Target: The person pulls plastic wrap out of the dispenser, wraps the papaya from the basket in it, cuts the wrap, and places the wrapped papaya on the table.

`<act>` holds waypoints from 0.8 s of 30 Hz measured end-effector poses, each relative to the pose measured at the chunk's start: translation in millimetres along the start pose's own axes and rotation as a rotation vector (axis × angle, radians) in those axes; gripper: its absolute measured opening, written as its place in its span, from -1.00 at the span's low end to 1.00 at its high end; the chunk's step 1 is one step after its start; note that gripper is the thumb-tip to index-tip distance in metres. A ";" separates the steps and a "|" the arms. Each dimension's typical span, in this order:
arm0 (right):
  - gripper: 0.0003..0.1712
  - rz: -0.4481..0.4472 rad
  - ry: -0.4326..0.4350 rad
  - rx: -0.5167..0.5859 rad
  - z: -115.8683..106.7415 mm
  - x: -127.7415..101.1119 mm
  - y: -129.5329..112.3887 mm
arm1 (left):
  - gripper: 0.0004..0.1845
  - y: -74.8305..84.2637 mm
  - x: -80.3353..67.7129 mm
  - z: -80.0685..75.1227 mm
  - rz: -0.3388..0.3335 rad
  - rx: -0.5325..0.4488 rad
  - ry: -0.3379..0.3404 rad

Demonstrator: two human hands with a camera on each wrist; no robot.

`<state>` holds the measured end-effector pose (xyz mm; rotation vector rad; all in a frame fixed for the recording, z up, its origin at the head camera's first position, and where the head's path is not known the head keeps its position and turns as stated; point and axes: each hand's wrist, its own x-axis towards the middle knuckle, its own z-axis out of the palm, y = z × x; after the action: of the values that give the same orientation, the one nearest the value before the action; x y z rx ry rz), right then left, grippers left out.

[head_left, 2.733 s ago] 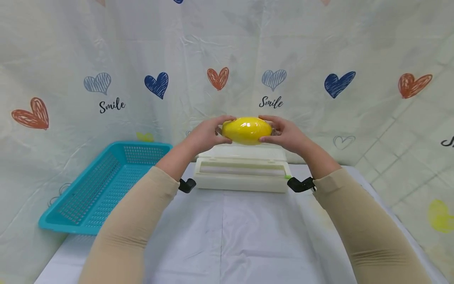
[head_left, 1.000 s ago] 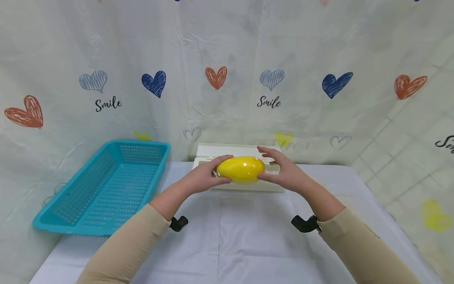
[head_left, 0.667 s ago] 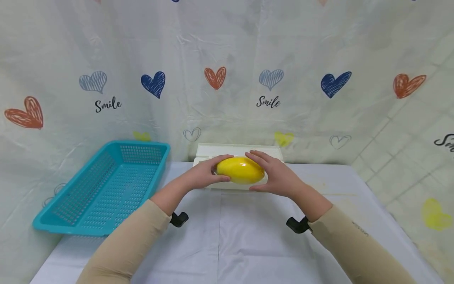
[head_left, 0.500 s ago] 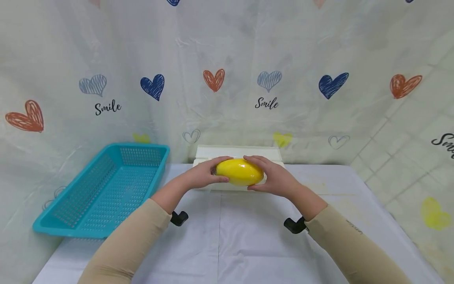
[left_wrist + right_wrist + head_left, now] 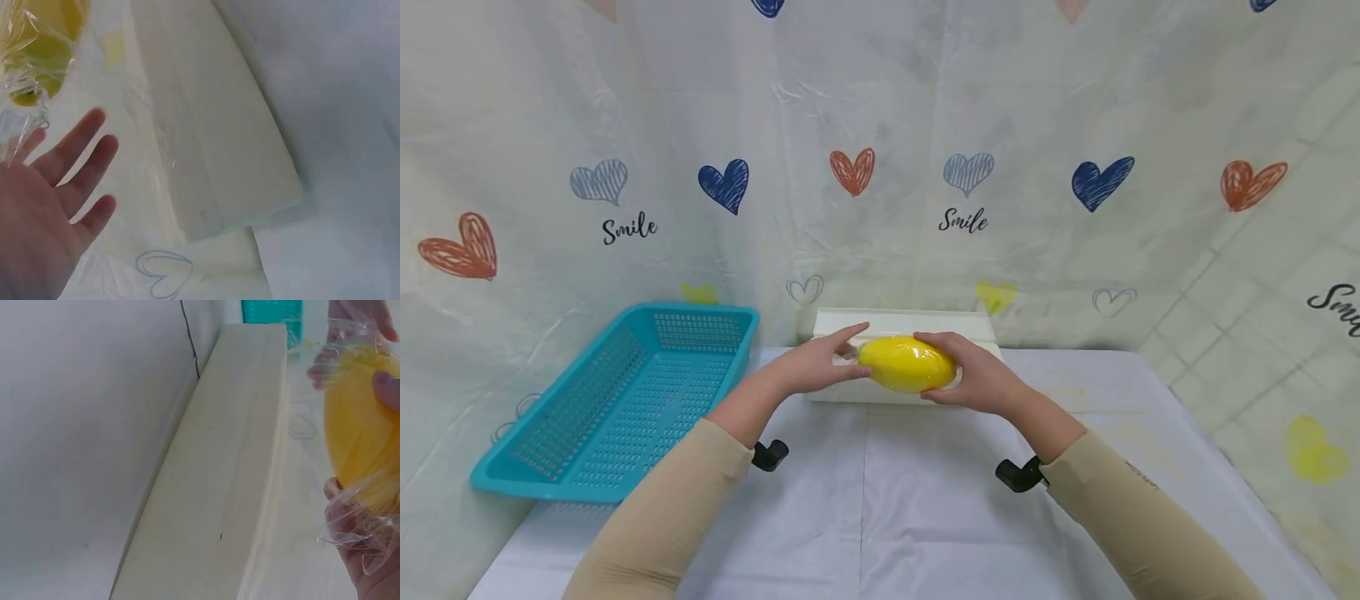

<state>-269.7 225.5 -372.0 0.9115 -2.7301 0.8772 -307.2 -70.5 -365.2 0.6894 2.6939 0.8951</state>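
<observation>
A glossy yellow, oval, mango-like fruit [image 5: 907, 364] is held up in front of the white cling film box. Clear cling film surrounds it, bunched into crumpled tails at both ends; in the left wrist view its end turns greenish [image 5: 44, 59]. My right hand [image 5: 981, 375] grips the fruit's right end, fingers over the top and thumb beneath. At the other end my left hand [image 5: 808, 362] has its fingers spread apart, with the thumb tip at the fruit's lower side. The left wrist view shows this hand [image 5: 44, 212] with fingers extended beside the loose film.
The white cling film box [image 5: 842, 392], lid raised, stands at the table's back behind the hands. A teal perforated basket [image 5: 647, 408] sits at the left. A white cloth covers the table [image 5: 917, 517], and a heart-printed sheet [image 5: 880, 100] hangs behind.
Both hands have lowered the fruit from above the box to in front of it. The right hand let its fingers off, then gripped again; the left fingers have since opened away from the fruit.
</observation>
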 end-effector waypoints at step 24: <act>0.18 0.233 -0.044 0.160 2.6 2.2 9.9 | -0.26 -2.7 16.5 24.0 0.337 0.243 0.174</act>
<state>-277.1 229.3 -378.3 0.6520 -2.8797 1.1431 -314.2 -52.0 -386.8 1.1974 2.9247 0.7311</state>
